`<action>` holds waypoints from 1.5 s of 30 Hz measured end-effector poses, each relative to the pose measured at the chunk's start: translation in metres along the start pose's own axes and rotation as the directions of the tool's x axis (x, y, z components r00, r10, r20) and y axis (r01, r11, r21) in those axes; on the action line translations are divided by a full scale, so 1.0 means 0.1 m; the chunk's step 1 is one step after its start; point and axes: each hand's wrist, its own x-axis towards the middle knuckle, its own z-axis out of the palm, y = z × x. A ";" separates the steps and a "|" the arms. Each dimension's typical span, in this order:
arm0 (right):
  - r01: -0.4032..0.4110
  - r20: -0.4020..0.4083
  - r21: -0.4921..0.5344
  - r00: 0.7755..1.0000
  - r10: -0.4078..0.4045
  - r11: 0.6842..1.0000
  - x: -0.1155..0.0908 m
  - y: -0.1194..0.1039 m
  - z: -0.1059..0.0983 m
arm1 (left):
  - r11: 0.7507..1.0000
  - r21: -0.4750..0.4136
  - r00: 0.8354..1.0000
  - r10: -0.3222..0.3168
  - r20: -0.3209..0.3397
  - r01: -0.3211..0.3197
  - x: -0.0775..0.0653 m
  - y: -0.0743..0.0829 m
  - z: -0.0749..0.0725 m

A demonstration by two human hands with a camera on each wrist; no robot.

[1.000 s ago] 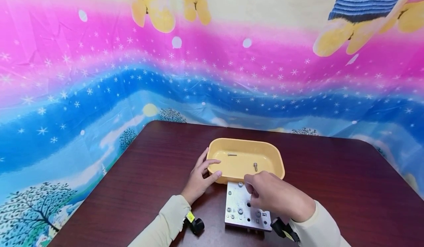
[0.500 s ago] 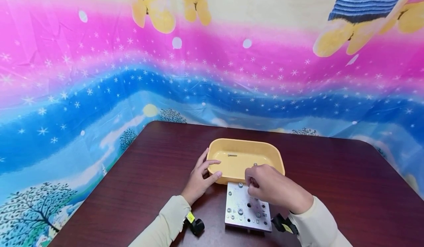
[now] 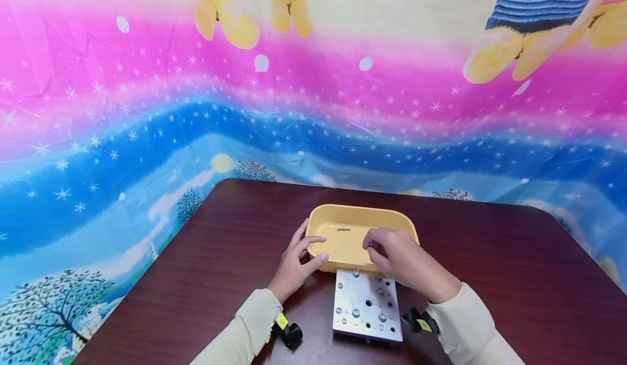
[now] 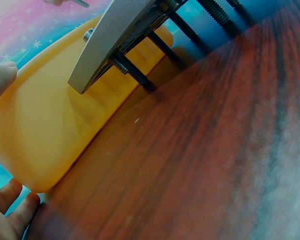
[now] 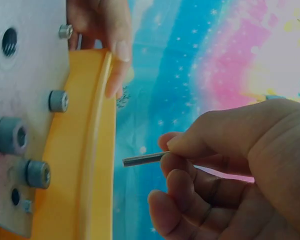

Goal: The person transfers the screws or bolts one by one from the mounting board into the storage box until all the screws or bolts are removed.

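Note:
My left hand grips the near left corner of a yellow plastic tray, with a finger over the rim. Above the tray's right part, my right hand pinches a thin metal rod between thumb and forefinger; its other end is hidden in the fingers. A small screw lies in the tray. Close in front stands a silver metal plate with several socket head screws and some open holes. Threaded screw shanks stick out below the plate.
The dark reddish wooden table carries the tray and plate. A printed cloth hangs behind its far edge. Wrist cameras are strapped to both sleeves.
My right hand has moved away from me, from over the plate to over the tray. It now hides the second screw in the tray. My left hand has stayed put.

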 end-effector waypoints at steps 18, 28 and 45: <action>-0.068 -0.020 0.113 0.997 0.070 0.991 0.06 0.44 0.09 | 1.000 0.002 1.000 -0.002 0.013 0.002 0.00 0.03 0.01; -0.093 -0.037 0.141 0.994 0.099 0.986 0.15 0.67 0.23 | 1.000 -0.015 1.000 0.014 0.001 -0.014 0.02 0.03 0.01; -0.174 -0.024 0.123 0.984 0.178 0.977 0.22 0.83 0.47 | 1.000 -0.014 1.000 0.010 -0.004 -0.010 0.00 0.00 -0.01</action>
